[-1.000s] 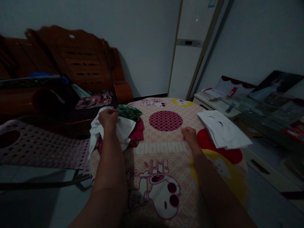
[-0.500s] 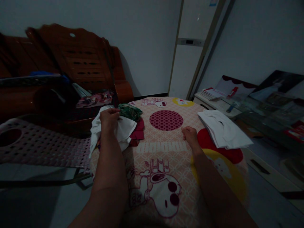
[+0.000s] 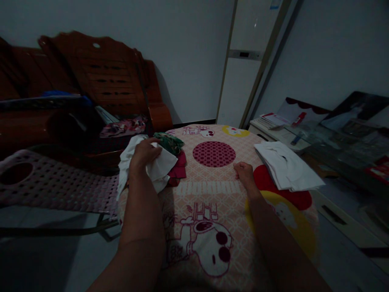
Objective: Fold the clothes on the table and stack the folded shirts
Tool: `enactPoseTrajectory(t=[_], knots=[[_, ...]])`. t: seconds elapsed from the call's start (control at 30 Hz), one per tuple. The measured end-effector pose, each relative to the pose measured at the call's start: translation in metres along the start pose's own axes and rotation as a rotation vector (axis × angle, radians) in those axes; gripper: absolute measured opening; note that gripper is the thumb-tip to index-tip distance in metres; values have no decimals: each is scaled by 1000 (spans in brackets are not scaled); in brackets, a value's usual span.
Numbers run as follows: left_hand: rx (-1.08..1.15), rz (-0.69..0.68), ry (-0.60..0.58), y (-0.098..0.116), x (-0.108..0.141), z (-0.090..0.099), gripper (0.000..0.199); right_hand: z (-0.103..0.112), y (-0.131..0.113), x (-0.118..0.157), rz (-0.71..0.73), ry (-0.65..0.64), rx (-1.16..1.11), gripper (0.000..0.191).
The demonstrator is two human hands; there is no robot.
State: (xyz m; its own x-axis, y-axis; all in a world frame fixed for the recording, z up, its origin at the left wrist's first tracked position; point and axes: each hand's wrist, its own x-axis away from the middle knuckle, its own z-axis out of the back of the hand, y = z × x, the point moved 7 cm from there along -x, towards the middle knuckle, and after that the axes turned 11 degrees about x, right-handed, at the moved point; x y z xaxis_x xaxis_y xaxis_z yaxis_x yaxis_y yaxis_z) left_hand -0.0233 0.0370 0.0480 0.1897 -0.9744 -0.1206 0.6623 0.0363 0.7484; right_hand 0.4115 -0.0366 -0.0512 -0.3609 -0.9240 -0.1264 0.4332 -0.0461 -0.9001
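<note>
On the left side of a round table covered with a patterned tablecloth lies a heap of clothes. My left hand rests over a white garment on that heap, its thumb and fingers apart. Beside the fingers is a crumpled green cloth; a dark red cloth sticks out from beneath the white one. My right hand is curled into a loose fist above the tablecloth, with nothing seen in it. To its right lies a folded white garment, flat near the table's right edge.
A woven lounge chair stands close on the left. Behind it is a wooden sofa with clothes on its seat. A tall white air conditioner stands against the back wall. At right, a glass-topped cabinet holds papers and small items.
My left hand has shifted slightly right over the white garment, and its thumb and fingers have spread. The right fist has kept its pose. The view has moved slightly.
</note>
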Motion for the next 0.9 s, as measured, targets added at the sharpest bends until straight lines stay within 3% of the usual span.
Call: enactPoseTrajectory(t=[0.07,0.13,0.33,0.43,0.6,0.73,0.83,0.9], knots=[[0,45,-195,1,3,-15,38,0,0,0,6,6,8,31],[-46,96,-301,0,6,-27,32,1,0,0,15,9,8,31],[-172,159,-316,0,4,-38,15,1,0,0,24,6,9,31],[-216,132,-325,3,6,-39,22,0,3,-1,23,1,-9,30],[-152,69,-207,11,9,-25,31,-1,5,-2,11,-3,-16,30],[-88,-14,-33,18,6,-5,22,-1,5,-2,-12,-1,-20,29],[173,-102,91,32,7,3,11,-1,3,-2,-14,-5,-23,29],[428,-196,87,49,11,-2,13,-1,1,-1,-1,-5,-18,30]])
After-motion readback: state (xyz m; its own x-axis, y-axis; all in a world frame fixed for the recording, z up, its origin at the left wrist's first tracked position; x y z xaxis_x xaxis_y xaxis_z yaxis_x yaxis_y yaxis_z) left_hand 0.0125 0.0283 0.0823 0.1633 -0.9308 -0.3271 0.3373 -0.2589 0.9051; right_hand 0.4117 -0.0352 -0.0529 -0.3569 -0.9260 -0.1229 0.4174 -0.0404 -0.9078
